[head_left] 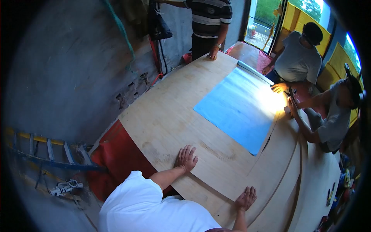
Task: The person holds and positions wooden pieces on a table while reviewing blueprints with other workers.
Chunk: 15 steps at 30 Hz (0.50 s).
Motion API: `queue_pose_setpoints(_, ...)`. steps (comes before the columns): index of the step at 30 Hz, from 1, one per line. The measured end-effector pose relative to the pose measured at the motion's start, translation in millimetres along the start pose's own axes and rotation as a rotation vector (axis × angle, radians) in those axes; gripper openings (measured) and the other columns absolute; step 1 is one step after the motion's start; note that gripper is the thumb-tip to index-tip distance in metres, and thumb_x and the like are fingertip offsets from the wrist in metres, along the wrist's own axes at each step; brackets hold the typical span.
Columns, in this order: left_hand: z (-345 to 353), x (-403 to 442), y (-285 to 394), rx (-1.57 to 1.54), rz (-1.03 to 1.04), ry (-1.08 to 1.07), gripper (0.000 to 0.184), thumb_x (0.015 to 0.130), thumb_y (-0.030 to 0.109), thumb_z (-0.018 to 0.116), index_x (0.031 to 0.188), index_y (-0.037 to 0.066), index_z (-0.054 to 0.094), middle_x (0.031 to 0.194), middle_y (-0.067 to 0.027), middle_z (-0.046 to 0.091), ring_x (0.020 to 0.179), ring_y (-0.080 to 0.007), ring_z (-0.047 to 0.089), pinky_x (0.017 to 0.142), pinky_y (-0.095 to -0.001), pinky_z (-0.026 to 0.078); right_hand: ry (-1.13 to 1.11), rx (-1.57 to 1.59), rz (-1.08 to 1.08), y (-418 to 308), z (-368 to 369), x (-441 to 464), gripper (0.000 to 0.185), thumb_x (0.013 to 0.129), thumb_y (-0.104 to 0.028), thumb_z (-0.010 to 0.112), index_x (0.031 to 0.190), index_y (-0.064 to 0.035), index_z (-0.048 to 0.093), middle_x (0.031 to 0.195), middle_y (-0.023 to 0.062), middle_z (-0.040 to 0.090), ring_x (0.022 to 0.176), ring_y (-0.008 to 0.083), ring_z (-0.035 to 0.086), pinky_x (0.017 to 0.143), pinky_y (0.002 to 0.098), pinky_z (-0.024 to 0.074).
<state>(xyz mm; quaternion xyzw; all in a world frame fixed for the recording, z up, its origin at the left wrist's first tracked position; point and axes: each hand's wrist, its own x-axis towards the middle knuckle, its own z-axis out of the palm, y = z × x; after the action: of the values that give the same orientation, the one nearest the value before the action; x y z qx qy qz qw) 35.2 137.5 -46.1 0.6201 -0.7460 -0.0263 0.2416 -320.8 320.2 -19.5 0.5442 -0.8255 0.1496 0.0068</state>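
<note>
Beneath our palms is the top plywood sheet [170,116], lying over other boards, with a blue sheet [235,108] spread on its farther part. Most of the blue sheet's visible length is opened out flat, while the remainder is wound in a roll [255,72] at the far end; we cannot tell how much the roll holds, or whether anything is fastened. Our left hand [186,158] presses the plywood near its close edge, fingers spread and gripping nothing; our right hand [246,198] rests by the near corner, fingers loosely parted, also empty. A person in a striped shirt [210,17] has a hand at the far corner. Another person's hand [279,88] is beside the roll's end, under bright light, and a third person holds a dark object [291,94] we cannot identify. Leftward lie a red covering [123,149] and a ladder [50,149].
</note>
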Motion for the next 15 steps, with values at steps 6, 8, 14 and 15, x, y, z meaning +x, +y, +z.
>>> queue_pose_setpoints(6,-8,1,5,-0.029,-0.040,-0.030,0.054,0.087,0.035,0.058,0.134,0.013,0.046,0.138,-0.0164,0.045,0.133,-0.0338,0.039,0.112,-0.0542,0.026,0.047,-0.013,-0.062,11,11,-1,0.034,0.095,-0.019,0.050,0.127,-0.0110,0.058,0.143,0.0134,0.049,0.139,0.0333,0.037,0.113,0.0580,0.0229)
queue_pose_setpoints(8,-10,0,5,-0.040,-0.040,-0.034,0.054,0.087,0.035,0.058,0.134,0.013,0.046,0.139,-0.0165,0.045,0.133,-0.0337,0.039,0.113,-0.0545,0.025,0.059,-0.043,-0.076,9,11,-2,0.034,0.094,-0.019,0.051,0.127,-0.0105,0.058,0.143,0.0136,0.049,0.139,0.0334,0.037,0.113,0.0576,0.0236)
queue_pose_setpoints(14,0,-2,1,-0.042,-0.035,0.017,0.055,0.085,0.036,0.059,0.133,0.012,0.048,0.138,-0.0166,0.046,0.133,-0.0328,0.039,0.112,-0.0544,0.025,0.021,-0.034,-0.081,2,0,-2,0.038,0.094,-0.019,0.050,0.130,-0.0088,0.057,0.144,0.0139,0.048,0.139,0.0333,0.037,0.112,0.0563,0.0244)
queue_pose_setpoints(15,4,-3,1,-0.042,-0.036,0.031,0.054,0.085,0.036,0.059,0.133,0.012,0.049,0.138,-0.0166,0.046,0.133,-0.0326,0.040,0.112,-0.0541,0.025,0.032,-0.046,-0.106,2,0,-1,0.038,0.094,-0.018,0.049,0.129,-0.0067,0.056,0.143,0.0156,0.048,0.138,0.0345,0.038,0.112,0.0539,0.0260)
